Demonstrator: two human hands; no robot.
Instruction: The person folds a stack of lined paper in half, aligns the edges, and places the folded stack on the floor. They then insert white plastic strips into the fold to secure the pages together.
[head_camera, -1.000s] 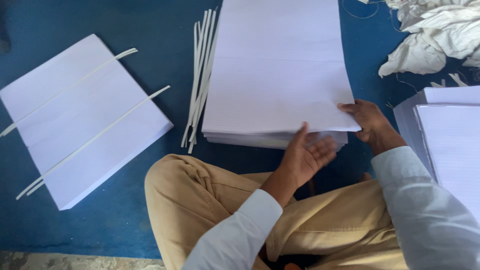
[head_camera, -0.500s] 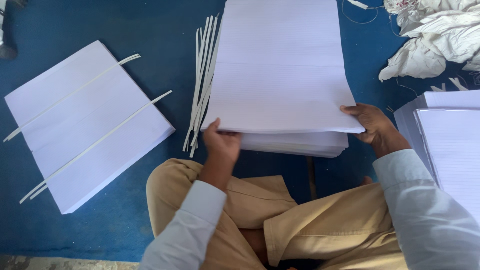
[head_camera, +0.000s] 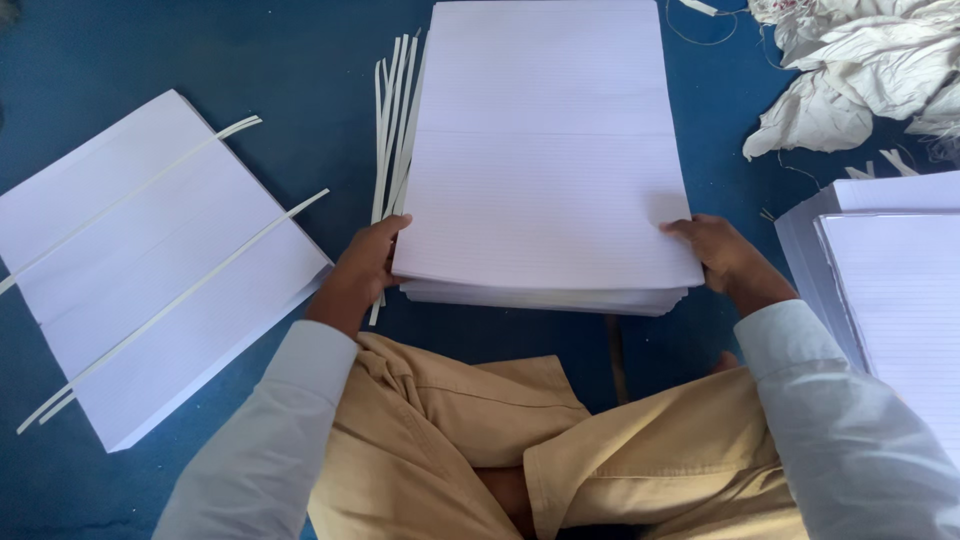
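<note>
A strapped paper stack (head_camera: 150, 270), loose white strips (head_camera: 392, 130), crumpled cloth (head_camera: 860, 70) on blue floor (head_camera: 250, 60)

The person wears pale grey-blue long sleeves and tan trousers

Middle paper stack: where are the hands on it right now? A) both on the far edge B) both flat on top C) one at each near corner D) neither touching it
C: the left hand grips the near left corner of the middle paper stack and the right hand the near right corner.
</note>
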